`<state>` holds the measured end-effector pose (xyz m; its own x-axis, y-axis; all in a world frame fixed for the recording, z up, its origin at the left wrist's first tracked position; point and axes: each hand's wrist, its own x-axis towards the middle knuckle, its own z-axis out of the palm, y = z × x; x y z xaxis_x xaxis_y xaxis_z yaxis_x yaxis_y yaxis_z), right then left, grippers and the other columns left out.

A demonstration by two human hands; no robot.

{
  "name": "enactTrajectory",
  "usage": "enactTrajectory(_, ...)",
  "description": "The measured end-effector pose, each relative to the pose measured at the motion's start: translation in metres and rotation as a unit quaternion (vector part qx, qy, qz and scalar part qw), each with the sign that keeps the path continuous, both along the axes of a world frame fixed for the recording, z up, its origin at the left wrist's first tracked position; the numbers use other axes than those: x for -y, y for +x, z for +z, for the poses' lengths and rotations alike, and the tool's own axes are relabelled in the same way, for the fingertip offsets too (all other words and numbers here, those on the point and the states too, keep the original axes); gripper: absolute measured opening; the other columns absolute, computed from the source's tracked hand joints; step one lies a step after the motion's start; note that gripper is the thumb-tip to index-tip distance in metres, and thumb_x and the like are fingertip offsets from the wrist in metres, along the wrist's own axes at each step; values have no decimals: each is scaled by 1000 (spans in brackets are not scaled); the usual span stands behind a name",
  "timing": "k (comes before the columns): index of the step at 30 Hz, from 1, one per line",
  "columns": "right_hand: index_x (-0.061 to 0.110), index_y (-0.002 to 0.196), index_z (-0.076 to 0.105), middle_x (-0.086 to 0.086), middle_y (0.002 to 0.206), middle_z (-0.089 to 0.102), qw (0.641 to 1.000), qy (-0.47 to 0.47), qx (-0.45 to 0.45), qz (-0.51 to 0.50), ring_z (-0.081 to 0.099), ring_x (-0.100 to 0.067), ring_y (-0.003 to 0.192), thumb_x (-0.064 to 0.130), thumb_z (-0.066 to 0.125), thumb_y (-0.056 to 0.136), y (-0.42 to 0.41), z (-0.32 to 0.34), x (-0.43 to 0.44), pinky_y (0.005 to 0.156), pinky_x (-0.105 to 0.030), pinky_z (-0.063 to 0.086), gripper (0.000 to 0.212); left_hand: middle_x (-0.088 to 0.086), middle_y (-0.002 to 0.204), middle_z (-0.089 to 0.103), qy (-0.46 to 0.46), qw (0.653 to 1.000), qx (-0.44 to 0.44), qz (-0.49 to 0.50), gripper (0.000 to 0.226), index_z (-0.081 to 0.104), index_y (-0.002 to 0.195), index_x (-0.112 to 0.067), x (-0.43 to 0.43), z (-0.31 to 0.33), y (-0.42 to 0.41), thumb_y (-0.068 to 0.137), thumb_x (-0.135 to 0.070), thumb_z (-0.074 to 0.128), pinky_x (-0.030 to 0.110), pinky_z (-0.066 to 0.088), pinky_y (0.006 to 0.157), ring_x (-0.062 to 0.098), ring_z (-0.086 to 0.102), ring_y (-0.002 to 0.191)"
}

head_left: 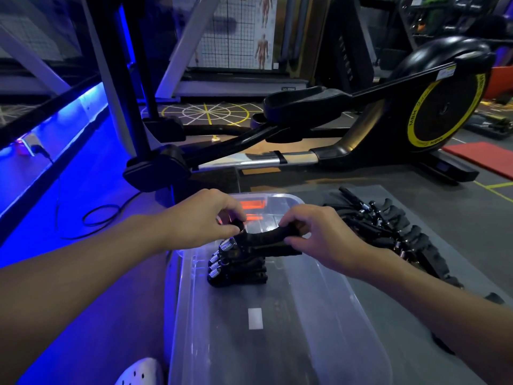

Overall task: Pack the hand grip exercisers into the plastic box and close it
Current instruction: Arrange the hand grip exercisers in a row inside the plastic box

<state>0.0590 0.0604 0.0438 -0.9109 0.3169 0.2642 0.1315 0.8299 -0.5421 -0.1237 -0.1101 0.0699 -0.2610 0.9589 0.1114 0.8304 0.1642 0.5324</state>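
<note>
Black elliptical trainer (333,129) — red mat (483,157), coiled cable (100,215).

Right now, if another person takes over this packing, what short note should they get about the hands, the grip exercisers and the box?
Both hands hold one grip exerciser over the clear plastic box: left hand at its spring end, right hand on the handles.
Done: a stack of exercisers lies in the box.
Left: lower this one onto the stack, then pack the pile of exercisers lying right of the box, and close it. No lid can be told apart in this view.
</note>
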Motion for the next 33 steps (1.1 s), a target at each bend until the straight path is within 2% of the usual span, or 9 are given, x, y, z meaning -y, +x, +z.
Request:
enactTrajectory(4,27,90,69,12,86,66,1000,-5,24,0,60,-3,79,8,74,78,-3,-8,5,72,-16,49,23,-14,87,69,-33,999,-34,-1,11,73,96,-23,6,-3,-7,86,-21,69,12,47,70,-4,62,80)
enactTrajectory(8,24,93,70,17,83,60,998,10,65,-2,53,-2,76,8,72,76,-9,-29,9,68,-4,37,23,-20,94,61,-90,993,-77,2,17,68,104,-26,18,-8,-17,88,-30,66,5,40,71,-7,55,87)
enactTrajectory(10,22,92,69,14,84,61,997,5,83,1,52,-1,77,6,70,75,-13,-40,10,67,-5,38,23,-24,97,55,-133,986,-101,1,22,64,109,-29,25,-12,-21,88,-35,65,7,39,75,-6,52,89)
enactTrajectory(14,21,89,68,13,83,60,994,-8,111,-2,53,8,74,4,66,75,-24,-59,12,64,-5,39,23,-22,112,50,-176,976,-127,2,32,59,117,-34,39,-23,-31,86,-42,66,21,39,93,2,48,108)
enactTrajectory(18,27,90,67,10,85,62,992,-39,120,-22,56,-3,76,5,66,75,-34,-76,14,63,-7,42,26,-21,121,49,-198,972,-124,1,43,56,120,-36,50,-30,-38,82,-51,68,29,42,98,4,49,112)
enactTrajectory(22,30,87,63,5,87,63,990,-65,126,-19,58,-7,77,4,66,77,-44,-89,17,62,-10,42,28,-22,121,45,-208,973,-99,-6,51,53,121,-37,57,-35,-41,77,-54,72,28,43,98,2,50,111)
enactTrajectory(26,31,88,62,6,89,61,989,-68,132,-25,57,-6,78,5,66,76,-53,-102,18,62,-12,42,28,-20,134,35,-221,970,-98,-9,63,49,130,-35,60,-37,-41,76,-55,73,17,35,95,1,43,120)
enactTrajectory(29,31,87,63,11,84,59,988,-67,135,-36,55,-1,74,7,67,75,-57,-111,18,59,-11,41,28,-19,142,27,-228,969,-96,-5,72,44,136,-33,61,-39,-41,75,-58,72,17,34,96,4,41,125)
enactTrajectory(33,29,86,64,10,81,61,987,-76,133,-49,58,-7,72,6,68,73,-60,-122,18,56,-12,43,26,-18,145,24,-233,968,-92,1,76,42,139,-30,61,-40,-42,75,-58,72,16,34,95,5,41,126)
